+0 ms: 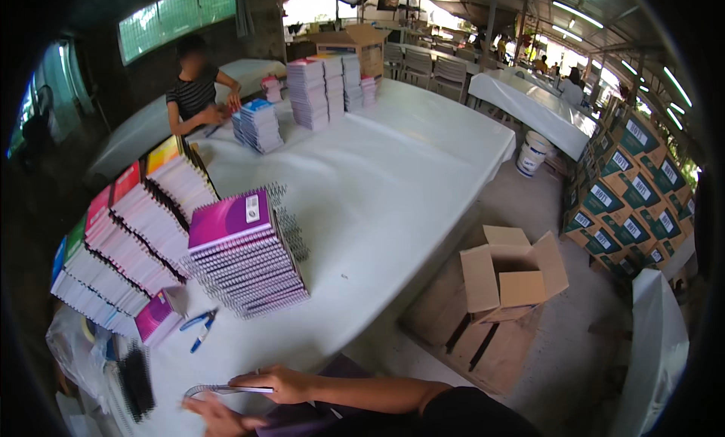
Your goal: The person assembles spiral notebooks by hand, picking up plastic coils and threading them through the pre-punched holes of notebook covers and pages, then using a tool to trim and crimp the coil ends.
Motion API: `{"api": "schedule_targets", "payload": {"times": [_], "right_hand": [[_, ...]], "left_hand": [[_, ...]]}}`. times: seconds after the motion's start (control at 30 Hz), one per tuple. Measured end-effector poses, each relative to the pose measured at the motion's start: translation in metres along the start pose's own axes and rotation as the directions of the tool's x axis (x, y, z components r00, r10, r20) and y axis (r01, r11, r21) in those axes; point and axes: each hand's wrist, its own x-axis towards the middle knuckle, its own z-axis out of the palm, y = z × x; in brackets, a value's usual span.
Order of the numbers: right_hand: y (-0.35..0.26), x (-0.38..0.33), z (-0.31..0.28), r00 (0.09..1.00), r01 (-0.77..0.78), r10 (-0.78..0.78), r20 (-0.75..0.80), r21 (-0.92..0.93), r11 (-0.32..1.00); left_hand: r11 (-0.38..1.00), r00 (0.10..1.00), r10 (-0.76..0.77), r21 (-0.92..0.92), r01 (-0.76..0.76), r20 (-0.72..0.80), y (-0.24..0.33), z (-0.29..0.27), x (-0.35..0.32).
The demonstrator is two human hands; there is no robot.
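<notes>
At the table's near edge my right hand point(281, 384) is closed on a notebook point(253, 389), seen almost edge-on. A wire coil point(201, 389) curves out from the notebook's left end. Just below that coil is my left hand point(217, 417), slightly blurred, its fingers stretched out and apart; nothing shows in them. Beyond my hands lie blue-handled pliers point(198, 320) and another blue hand tool point(202, 336). A tall stack of purple spiral notebooks point(245, 263) stands farther up, with loose wire coils jutting from its sides.
Rows of notebooks point(128, 225) line the left, near a small purple pile point(157, 316) and black coils point(136, 380). A person point(200, 89) works across the white table point(393, 180) beside more stacks point(308, 93). An open carton point(506, 278) and stacked boxes point(630, 199) stand right.
</notes>
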Motion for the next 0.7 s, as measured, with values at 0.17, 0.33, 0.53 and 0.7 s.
{"api": "schedule_targets", "payload": {"times": [0.17,0.33,0.53,0.7], "right_hand": [[0.007,0.002,0.02,0.979,0.135,-0.123,-0.16,0.062,0.989],[0.006,-0.005,0.011,0.987,0.098,-0.102,-0.12,-0.044,0.994],[0.009,0.003,0.018,0.962,0.124,-0.134,-0.238,-0.056,0.991],[0.003,-0.001,0.025,0.992,0.041,-0.049,-0.113,-0.071,0.997]], "left_hand": [[0.946,0.966,-0.202,-0.222,0.235,0.161,0.025,0.015,-0.009],[0.995,0.995,-0.1,0.021,0.101,-0.024,0.002,-0.004,0.014],[0.988,0.954,0.139,-0.103,-0.115,0.266,0.028,-0.001,0.001],[0.905,0.923,-0.364,-0.282,0.318,-0.128,-0.013,0.03,-0.003]]}}
